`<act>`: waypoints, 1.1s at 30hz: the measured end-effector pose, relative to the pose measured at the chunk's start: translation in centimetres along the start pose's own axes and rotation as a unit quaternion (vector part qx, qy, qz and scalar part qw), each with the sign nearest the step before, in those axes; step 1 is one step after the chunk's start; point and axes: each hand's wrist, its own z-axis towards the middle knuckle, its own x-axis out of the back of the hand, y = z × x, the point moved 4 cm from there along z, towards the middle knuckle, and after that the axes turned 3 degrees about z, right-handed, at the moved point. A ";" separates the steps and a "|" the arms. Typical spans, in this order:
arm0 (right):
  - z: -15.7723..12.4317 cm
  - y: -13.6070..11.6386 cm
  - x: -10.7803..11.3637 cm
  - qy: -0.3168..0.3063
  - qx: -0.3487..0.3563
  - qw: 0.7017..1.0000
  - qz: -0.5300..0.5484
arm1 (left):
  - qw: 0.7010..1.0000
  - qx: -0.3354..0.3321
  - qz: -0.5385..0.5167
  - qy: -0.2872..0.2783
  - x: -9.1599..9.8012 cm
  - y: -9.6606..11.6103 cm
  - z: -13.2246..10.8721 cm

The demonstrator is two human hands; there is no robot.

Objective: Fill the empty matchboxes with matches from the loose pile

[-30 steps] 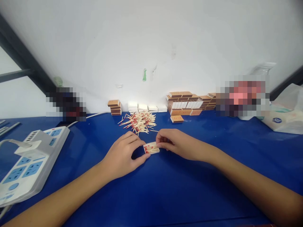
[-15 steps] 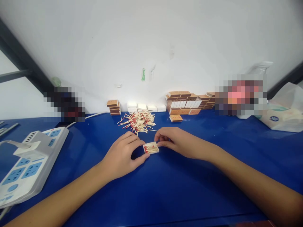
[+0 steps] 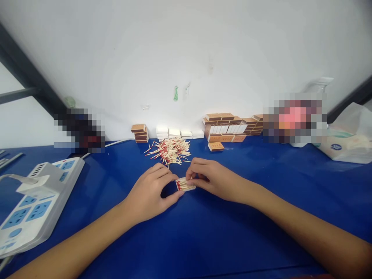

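Matchbox tray (image 3: pixel 185 185): small, shallow, rectangular, of pale card; lay flat near the middle of the table (image 3: pixel 203 240), packed with thin wooden matches, red heads toward 9 o'clock. Was gripped at both ends: left hand (image 3: pixel 151 192) closed on the 9 o'clock end, thumb below and fingers curled above; right hand (image 3: pixel 213 179) closed on the 3 o'clock end, fingertips bent down onto the rim. Table: smooth, deep blue, faintly glossy. Loose matches (image 3: pixel 170 150): an untidy heap of pale sticks with red tips, near the tray at 12 o'clock, apart from both hands. Small brown stack (image 3: pixel 139 133): a few tan boxes piled square against the wall at 11 o'clock. White trays (image 3: pixel 177 132): a low row of blank card drawers just beside that stack, contents not visible. Large brown stack (image 3: pixel 229 127): many tan sleeves with white ends, piled unevenly along the wall at 1 o'clock. Single brown box (image 3: pixel 216 146): lay flat on the table in front of the large stack. Power strip (image 3: pixel 35 201): long, grey-white plastic with blue socket faces, one white plug seated, at 8 o'clock by the table's left edge. Plastic bag (image 3: pixel 348 143): thin, crinkled, translucent, at 2 o'clock by the right edge. Bare blue surface from 4 to 7 o'clock, crossed only by the two forearms.
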 end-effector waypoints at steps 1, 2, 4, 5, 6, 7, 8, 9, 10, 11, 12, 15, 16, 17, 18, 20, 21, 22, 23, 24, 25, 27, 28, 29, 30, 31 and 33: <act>-0.1 0.2 0.1 0.001 -0.006 1.000 -0.006 | 1.000 -0.001 0.001 -0.001 0.0 0.0 0.0; -0.1 0.3 0.2 -0.002 -0.012 1.000 -0.011 | 1.000 -0.002 0.003 -0.001 -0.1 0.0 0.0; -0.1 0.4 0.2 -0.011 -0.021 1.000 -0.013 | 1.000 -0.003 0.006 0.001 -0.1 0.0 0.0; -0.1 0.4 0.1 -0.014 -0.024 1.000 -0.010 | 1.000 -0.002 0.006 0.003 -0.1 0.0 -0.1; -0.1 0.4 0.0 -0.013 -0.028 1.000 -0.007 | 1.000 -0.002 0.003 0.005 0.0 0.0 -0.1; 0.0 0.3 0.0 -0.011 -0.029 0.999 -0.005 | 1.000 -0.001 -0.001 0.007 0.0 0.0 -0.1; 0.0 0.2 -0.1 -0.007 -0.030 1.000 -0.002 | 1.000 0.000 -0.004 0.008 0.0 0.1 -0.1; 0.1 0.1 -0.1 -0.003 -0.029 1.000 -0.001 | 1.000 0.001 -0.007 0.008 0.1 0.1 -0.1; 0.1 0.1 0.0 0.003 -0.027 1.000 0.001 | 1.000 0.002 -0.007 0.008 0.1 0.1 -0.1; 0.2 0.1 0.1 0.013 -0.025 1.000 0.002 | 1.000 0.002 -0.006 0.006 0.1 0.1 -0.1; 0.3 0.3 0.2 0.027 -0.024 0.999 0.002 | 1.000 0.003 -0.005 0.005 0.1 0.1 -0.1; 0.6 1.5 0.8 0.085 -0.034 0.996 -0.022 | 1.000 0.003 -0.005 0.007 0.1 0.1 -0.1; 0.8 2.2 0.9 0.103 -0.040 0.993 -0.040 | 1.000 0.002 -0.006 0.010 0.1 0.1 -0.1; 1.0 2.8 1.0 0.116 -0.045 0.990 -0.058 | 1.000 0.001 -0.008 0.012 0.1 0.1 -0.1; 1.2 3.4 1.0 0.125 -0.047 0.988 -0.076 | 1.000 0.000 -0.009 0.014 0.1 0.1 -0.1; 1.8 4.3 1.0 0.129 -0.038 0.986 -0.101 | 1.000 -0.001 -0.009 0.012 0.2 0.1 -0.1; 2.1 4.6 0.9 0.124 -0.030 0.986 -0.109 | 1.000 -0.001 -0.008 0.010 0.2 0.2 -0.1; 2.3 4.8 0.8 0.116 -0.023 0.986 -0.115 | 1.000 -0.001 -0.008 0.010 0.2 0.2 -0.2; 2.6 4.9 0.8 0.108 -0.021 0.987 -0.119 | 1.000 -0.001 -0.008 0.010 0.2 0.3 -0.2; 2.8 5.0 0.8 0.102 -0.021 0.987 -0.123 | 1.000 -0.002 -0.008 0.010 0.2 0.3 -0.2; 2.9 5.1 0.7 0.100 -0.025 0.987 -0.127 | 1.000 -0.004 -0.008 0.010 0.2 0.3 -0.2; 3.2 5.2 0.7 0.103 -0.032 0.985 -0.131 | 1.000 -0.006 -0.008 0.010 0.1 0.3 -0.2; 3.3 5.2 0.7 0.106 -0.032 0.985 -0.130 | 1.000 -0.007 -0.007 0.009 0.1 0.3 -0.2; 3.3 5.1 0.7 0.107 -0.032 0.986 -0.125 | 1.000 -0.006 -0.007 0.008 0.0 0.2 -0.2; 3.4 5.1 0.6 0.107 -0.030 0.987 -0.118 | 1.000 -0.004 -0.007 0.008 0.0 0.2 -0.2; 3.4 5.1 0.5 0.108 -0.028 0.988 -0.111 | 1.000 -0.003 -0.008 0.007 -0.1 0.1 -0.1; 3.5 5.0 0.5 0.112 -0.028 0.988 -0.104 | 1.000 -0.001 -0.012 0.008 -0.1 0.0 -0.1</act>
